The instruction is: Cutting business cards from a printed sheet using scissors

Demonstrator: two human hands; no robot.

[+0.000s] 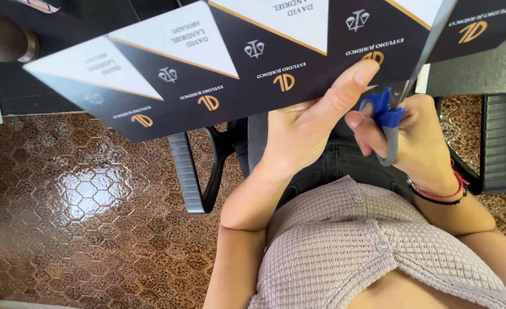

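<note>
The left hand (307,123) is reaching up from the lap with its forearm rising from the near side, thumb stretched out along the top of a long printed card strip (230,63) and fingers tucked beneath it, pinching the strip's near edge. The strip, black with white triangles and gold marks, is running from far right down toward the left above the brown patterned floor (81,212). Just to the right, the right hand (422,137) is gripping blue-handled scissors (393,109), fingers threaded through the loops, wrist bent, the blades rising across the strip.
</note>
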